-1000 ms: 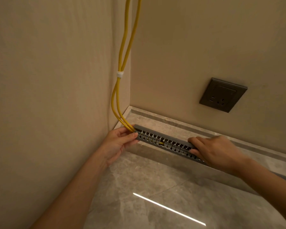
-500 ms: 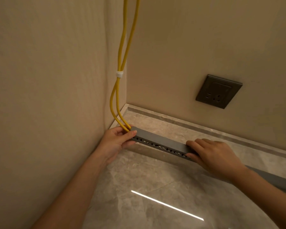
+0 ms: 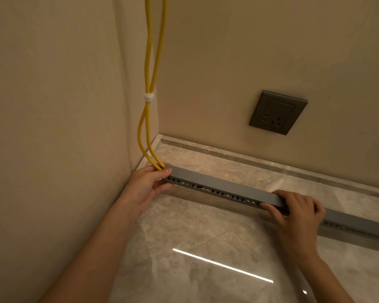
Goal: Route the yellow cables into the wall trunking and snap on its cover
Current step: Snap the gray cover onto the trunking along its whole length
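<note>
Two yellow cables (image 3: 149,68), bound by a white tie, hang down the far-left corner and enter the trunking's left end. Grey slotted trunking (image 3: 217,190) runs left to right, its flat cover (image 3: 225,186) lying on top.

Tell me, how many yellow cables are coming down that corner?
2. The left yellow cable and the right yellow cable hang side by side, joined by a white tie, then enter the grey trunking at the left hand.

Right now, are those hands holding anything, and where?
Both grip the grey trunking: the left hand pinches its corner end beside the yellow cables, the right hand presses further along.
</note>
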`<act>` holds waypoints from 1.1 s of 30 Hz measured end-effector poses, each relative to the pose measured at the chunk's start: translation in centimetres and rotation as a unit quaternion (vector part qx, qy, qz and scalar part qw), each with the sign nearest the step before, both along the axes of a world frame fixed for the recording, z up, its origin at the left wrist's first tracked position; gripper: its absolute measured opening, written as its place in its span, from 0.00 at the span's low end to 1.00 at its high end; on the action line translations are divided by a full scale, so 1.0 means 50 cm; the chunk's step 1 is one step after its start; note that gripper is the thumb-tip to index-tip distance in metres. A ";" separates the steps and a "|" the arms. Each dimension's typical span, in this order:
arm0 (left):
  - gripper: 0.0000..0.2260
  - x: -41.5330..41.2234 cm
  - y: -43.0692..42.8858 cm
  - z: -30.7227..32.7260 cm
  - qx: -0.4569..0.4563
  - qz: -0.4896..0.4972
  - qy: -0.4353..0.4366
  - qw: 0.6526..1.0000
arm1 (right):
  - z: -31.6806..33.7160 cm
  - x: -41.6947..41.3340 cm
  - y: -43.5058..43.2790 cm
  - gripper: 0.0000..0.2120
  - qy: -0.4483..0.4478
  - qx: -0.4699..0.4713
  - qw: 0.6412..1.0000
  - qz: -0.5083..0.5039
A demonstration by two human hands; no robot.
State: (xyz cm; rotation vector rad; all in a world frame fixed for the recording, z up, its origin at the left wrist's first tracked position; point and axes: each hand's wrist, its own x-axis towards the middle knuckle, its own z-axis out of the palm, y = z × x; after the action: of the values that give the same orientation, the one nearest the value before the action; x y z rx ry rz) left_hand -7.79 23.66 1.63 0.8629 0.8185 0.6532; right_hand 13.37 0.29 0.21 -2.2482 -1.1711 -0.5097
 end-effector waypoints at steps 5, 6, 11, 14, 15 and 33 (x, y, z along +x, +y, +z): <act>0.05 0.005 -0.003 0.004 -0.003 -0.003 0.005 1.000 | 0.020 0.032 0.006 0.21 -0.024 0.004 0.999 0.023; 0.05 0.005 -0.006 0.001 -0.004 -0.003 0.007 1.000 | 0.024 0.039 0.008 0.21 -0.030 -0.002 0.999 0.027; 0.05 0.005 -0.009 -0.005 -0.002 0.006 0.013 1.000 | 0.027 0.052 0.008 0.19 -0.021 -0.024 0.999 0.037; 0.06 0.005 -0.007 0.001 -0.003 -0.002 0.013 1.000 | 0.016 0.049 0.006 0.15 0.020 -0.030 0.999 0.038; 0.07 0.005 -0.007 0.002 -0.003 -0.004 0.015 1.000 | 0.013 0.049 0.005 0.15 0.035 -0.037 0.998 0.037; 0.05 -0.010 -0.007 0.017 -0.007 -0.004 -0.005 1.000 | 0.096 0.069 0.013 0.17 0.007 -0.132 0.978 0.159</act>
State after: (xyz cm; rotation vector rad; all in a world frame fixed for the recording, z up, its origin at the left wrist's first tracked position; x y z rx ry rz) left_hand -8.29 23.33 2.46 0.8490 0.8098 0.6435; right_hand 16.82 0.94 5.03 -2.2083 -1.6335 -0.2204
